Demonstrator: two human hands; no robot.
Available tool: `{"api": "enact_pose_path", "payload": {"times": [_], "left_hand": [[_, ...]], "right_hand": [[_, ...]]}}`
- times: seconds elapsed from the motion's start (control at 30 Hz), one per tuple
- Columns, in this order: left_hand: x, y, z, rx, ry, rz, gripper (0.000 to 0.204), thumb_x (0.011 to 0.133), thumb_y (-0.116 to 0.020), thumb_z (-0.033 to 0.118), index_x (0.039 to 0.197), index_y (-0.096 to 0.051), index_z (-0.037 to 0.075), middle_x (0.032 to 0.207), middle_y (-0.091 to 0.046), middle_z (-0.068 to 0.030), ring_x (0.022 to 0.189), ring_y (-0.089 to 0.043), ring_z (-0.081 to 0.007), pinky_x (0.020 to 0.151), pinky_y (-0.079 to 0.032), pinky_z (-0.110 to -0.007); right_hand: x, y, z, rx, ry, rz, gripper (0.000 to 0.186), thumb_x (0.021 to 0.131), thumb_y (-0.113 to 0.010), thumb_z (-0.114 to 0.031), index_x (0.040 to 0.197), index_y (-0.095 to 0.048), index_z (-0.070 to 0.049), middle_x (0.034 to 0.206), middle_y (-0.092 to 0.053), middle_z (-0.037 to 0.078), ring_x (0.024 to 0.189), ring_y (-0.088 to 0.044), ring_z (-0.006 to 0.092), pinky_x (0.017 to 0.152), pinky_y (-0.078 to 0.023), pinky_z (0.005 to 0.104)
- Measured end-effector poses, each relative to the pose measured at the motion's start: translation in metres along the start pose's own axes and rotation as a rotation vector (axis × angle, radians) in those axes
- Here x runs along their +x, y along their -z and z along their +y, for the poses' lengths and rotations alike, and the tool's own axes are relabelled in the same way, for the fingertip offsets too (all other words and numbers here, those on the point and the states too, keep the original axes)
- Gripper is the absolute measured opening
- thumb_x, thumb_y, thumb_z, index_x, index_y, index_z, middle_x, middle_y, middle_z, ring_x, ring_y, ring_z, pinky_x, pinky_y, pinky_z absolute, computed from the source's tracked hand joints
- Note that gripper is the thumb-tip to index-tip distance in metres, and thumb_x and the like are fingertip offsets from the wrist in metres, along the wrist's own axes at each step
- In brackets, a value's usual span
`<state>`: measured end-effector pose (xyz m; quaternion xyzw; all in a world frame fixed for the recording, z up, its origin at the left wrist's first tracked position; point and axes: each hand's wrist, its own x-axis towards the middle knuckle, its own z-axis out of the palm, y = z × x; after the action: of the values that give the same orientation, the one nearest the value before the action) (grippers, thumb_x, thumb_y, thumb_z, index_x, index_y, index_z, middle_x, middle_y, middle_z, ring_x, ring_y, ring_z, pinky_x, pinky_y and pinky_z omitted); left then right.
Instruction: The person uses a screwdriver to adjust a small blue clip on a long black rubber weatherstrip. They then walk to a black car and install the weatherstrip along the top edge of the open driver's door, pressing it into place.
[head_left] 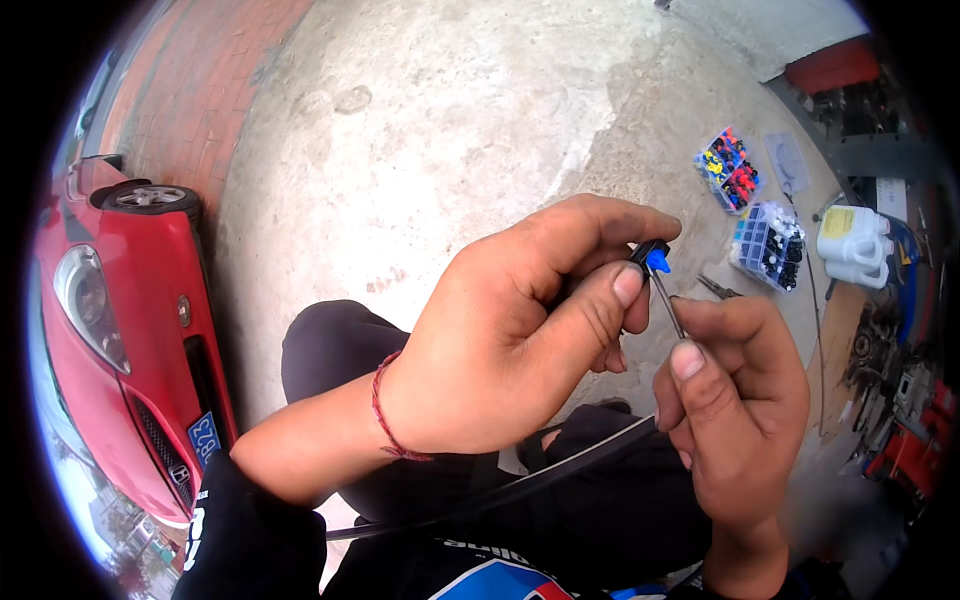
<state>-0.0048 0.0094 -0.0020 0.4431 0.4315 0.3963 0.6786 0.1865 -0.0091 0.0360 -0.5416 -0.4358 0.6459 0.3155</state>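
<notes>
1. Here's the left forearm, slanting in from the lower left.
2. Left hand out front, thumb side up, its thumb and forefinger in a pinch!
3. Right forearm rises from the lower edge.
4. And the right hand, just beside the left, fingers curled, pinching too.
</notes>
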Motion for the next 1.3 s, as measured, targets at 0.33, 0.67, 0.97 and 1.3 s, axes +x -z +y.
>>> {"api": "enact_pose_path", "payload": {"times": [0.33,0.67,0.97,1.3], "left_hand": [[0.007,0.000,-0.015,0.630,-0.371,-0.037,0.031,0.099,-0.055,-0.002,0.129,-0.057,-0.003,0.104,-0.067,-0.0104,0.085,-0.066,-0.0110,0.075,-0.055,-0.023],[0.013,-0.027,-0.024,0.637,-0.489,0.309,0.027,0.093,-0.062,-0.005,0.120,-0.062,-0.002,0.105,-0.070,-0.0126,0.090,-0.071,-0.0170,0.077,-0.058,-0.027],[0.021,-0.013,-0.013,0.011,-0.243,0.234,0.024,0.100,-0.057,0.004,0.123,-0.057,-0.006,0.103,-0.067,-0.0129,0.089,-0.066,-0.0167,0.082,-0.057,-0.031],[0.005,-0.019,-0.011,0.446,-0.596,0.152,0.029,0.091,-0.062,-0.011,0.119,-0.058,-0.006,0.115,-0.062,-0.0171,0.103,-0.063,-0.0208,0.088,-0.053,-0.030]], "right_hand": [[0.013,0.005,-0.006,0.017,-0.180,-0.019,0.018,0.100,-0.055,-0.006,0.116,-0.054,0.003,0.071,-0.059,0.004,0.059,-0.048,0.0040,0.053,-0.037,0.0194],[0.004,-0.012,-0.016,0.044,-0.151,0.076,0.035,0.102,-0.049,-0.007,0.135,-0.045,0.005,0.072,-0.060,0.010,0.045,-0.044,0.0058,0.043,-0.034,0.0179],[0.014,0.005,-0.013,0.289,0.109,0.168,0.033,0.100,-0.058,-0.020,0.120,-0.050,0.005,0.063,-0.047,0.002,0.041,-0.035,0.0043,0.038,-0.032,0.0181],[0.013,-0.009,0.001,0.081,0.123,0.162,0.026,0.096,-0.070,-0.019,0.105,-0.059,0.003,0.074,-0.061,0.000,0.059,-0.048,0.0017,0.051,-0.036,0.0167]]}}
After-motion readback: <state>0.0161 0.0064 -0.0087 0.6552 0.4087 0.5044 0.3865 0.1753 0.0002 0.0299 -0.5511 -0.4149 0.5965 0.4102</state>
